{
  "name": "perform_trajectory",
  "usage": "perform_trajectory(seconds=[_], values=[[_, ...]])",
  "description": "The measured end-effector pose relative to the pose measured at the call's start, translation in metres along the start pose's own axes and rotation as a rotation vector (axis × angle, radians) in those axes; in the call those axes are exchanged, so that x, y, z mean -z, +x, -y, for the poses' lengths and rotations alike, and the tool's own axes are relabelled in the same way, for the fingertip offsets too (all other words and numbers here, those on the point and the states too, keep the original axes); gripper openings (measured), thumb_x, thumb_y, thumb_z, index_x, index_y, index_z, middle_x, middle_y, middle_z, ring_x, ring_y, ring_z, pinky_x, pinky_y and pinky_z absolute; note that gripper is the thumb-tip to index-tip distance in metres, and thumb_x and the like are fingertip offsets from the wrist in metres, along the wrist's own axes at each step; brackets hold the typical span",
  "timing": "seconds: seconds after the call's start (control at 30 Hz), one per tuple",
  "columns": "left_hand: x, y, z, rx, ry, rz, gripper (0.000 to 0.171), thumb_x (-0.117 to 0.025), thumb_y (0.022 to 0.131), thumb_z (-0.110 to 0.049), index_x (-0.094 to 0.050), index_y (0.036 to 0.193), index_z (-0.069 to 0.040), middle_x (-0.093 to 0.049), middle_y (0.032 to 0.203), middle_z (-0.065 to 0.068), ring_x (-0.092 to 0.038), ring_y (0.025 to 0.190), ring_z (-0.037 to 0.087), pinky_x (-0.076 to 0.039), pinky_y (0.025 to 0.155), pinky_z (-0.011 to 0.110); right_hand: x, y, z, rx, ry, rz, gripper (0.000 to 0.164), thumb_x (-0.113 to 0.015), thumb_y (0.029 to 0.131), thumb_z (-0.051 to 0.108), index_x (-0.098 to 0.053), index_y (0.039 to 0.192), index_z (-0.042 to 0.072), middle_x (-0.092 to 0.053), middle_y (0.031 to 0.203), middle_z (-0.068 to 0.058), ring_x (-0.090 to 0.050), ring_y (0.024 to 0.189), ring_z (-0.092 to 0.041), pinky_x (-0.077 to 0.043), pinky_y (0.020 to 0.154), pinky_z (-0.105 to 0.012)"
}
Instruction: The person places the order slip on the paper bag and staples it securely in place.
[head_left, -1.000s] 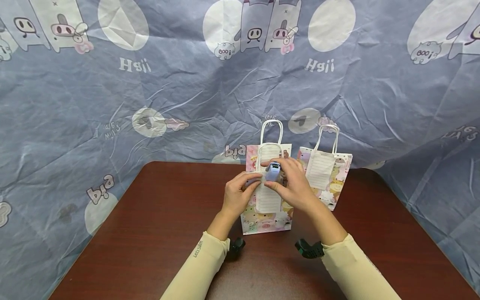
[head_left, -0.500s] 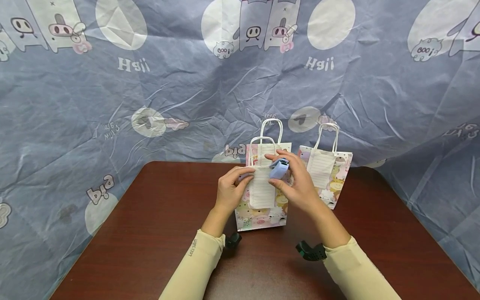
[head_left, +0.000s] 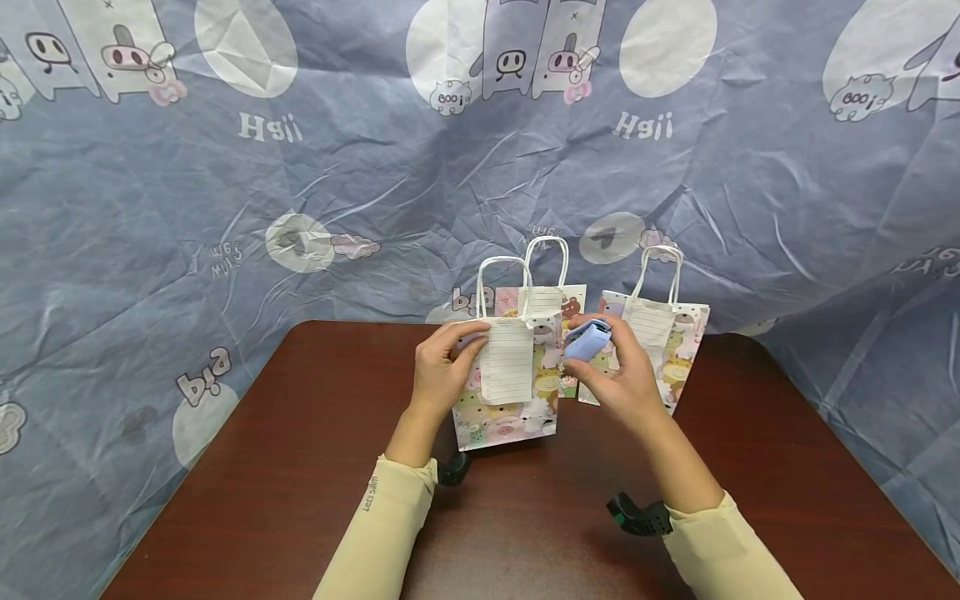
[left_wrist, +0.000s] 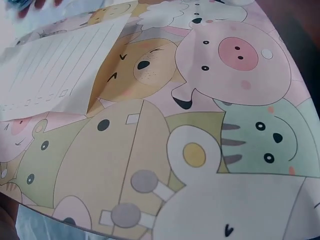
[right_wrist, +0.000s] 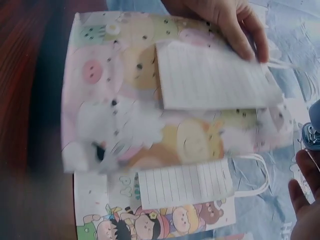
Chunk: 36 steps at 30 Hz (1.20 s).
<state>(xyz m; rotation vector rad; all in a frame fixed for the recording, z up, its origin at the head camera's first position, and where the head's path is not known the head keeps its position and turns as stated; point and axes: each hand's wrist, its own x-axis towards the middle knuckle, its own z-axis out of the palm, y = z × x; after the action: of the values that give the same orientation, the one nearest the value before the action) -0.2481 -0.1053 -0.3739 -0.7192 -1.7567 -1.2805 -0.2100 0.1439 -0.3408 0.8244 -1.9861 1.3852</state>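
Observation:
Between the thumb and fingers of my left hand [head_left: 441,371] is the top edge of a cartoon-animal paper gift bag [head_left: 506,429], together with a lined paper sheet [head_left: 507,364] on its front. The bag hangs a little tilted, its white handle [head_left: 502,261] upright. My right hand [head_left: 624,375] grips a small light-blue stapler [head_left: 588,342] to the right of the bag, apart from it. The right wrist view shows part of the stapler [right_wrist: 313,131] at its edge. In the left wrist view the bag's printed front [left_wrist: 200,145] fills most of the picture.
A second gift bag [head_left: 575,297] stands behind the held one, partly hidden. A third gift bag [head_left: 684,358] leans at the right, also bearing a lined sheet [head_left: 651,327]. All are on a dark wooden table [head_left: 300,467] before a blue printed cloth [head_left: 375,167].
My left hand has moved left with the front bag and its sheet, uncovering more of the bag behind. My right hand has drawn the stapler right, away from the bag's top edge.

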Motion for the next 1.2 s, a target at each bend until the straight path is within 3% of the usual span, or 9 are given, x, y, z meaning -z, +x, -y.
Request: perform_trajectory(seconds=[0.17, 0.27, 0.5, 0.87, 1.2], values=[[0.01, 0.004, 0.003, 0.015, -0.015, -0.034, 0.016, -0.075, 0.087, -0.006, -0.077, 0.103, -0.009, -0.076, 0.091, 0.009, -0.035, 0.056, 0.007, -0.031, 0.05, 0.02, 0.005, -0.006, -0.002, -0.053, 0.008, -0.049, 0.053, -0.075, 0.076, -0.017, -0.056, 0.125, -0.01, -0.057, 0.114, 0.007, -0.059, 0.097, 0.001, -0.046, 0.089, -0.01], [0.016, 0.006, 0.005, 0.009, -0.011, -0.043, 0.017, -0.075, 0.087, -0.005, -0.077, 0.103, -0.008, -0.076, 0.092, 0.011, -0.036, 0.057, 0.008, -0.031, 0.051, 0.021, 0.008, -0.01, -0.006, -0.081, 0.012, -0.068, 0.062, -0.075, 0.075, -0.018, -0.052, 0.133, -0.008, -0.058, 0.112, 0.009, -0.06, 0.092, 0.002, -0.048, 0.082, -0.009], [0.029, 0.01, 0.007, -0.018, 0.017, -0.085, 0.017, -0.076, 0.087, -0.005, -0.077, 0.103, -0.007, -0.075, 0.089, 0.012, -0.033, 0.056, 0.009, -0.028, 0.05, 0.021, 0.016, -0.021, -0.022, -0.073, 0.012, -0.134, 0.079, -0.072, 0.074, -0.023, -0.038, 0.143, -0.005, -0.055, 0.105, 0.011, -0.055, 0.084, -0.001, -0.046, 0.071, -0.013], [0.046, 0.016, 0.01, -0.017, 0.031, -0.159, 0.016, -0.075, 0.087, -0.004, -0.077, 0.103, -0.005, -0.074, 0.088, 0.013, -0.032, 0.053, 0.007, -0.026, 0.049, 0.019, 0.033, -0.043, -0.038, -0.174, -0.052, -0.18, 0.073, -0.072, 0.077, -0.02, -0.048, 0.143, 0.001, -0.057, 0.103, 0.011, -0.057, 0.083, -0.002, -0.048, 0.07, -0.009], [0.058, 0.018, 0.013, 0.013, 0.042, -0.236, 0.018, -0.077, 0.084, 0.001, -0.076, 0.101, -0.002, -0.073, 0.087, 0.016, -0.032, 0.052, 0.009, -0.026, 0.049, 0.02, 0.045, -0.057, -0.052, -0.305, 0.091, -0.204, 0.07, -0.068, 0.078, -0.024, -0.047, 0.142, -0.003, -0.057, 0.109, 0.003, -0.061, 0.091, -0.003, -0.052, 0.075, -0.011]])
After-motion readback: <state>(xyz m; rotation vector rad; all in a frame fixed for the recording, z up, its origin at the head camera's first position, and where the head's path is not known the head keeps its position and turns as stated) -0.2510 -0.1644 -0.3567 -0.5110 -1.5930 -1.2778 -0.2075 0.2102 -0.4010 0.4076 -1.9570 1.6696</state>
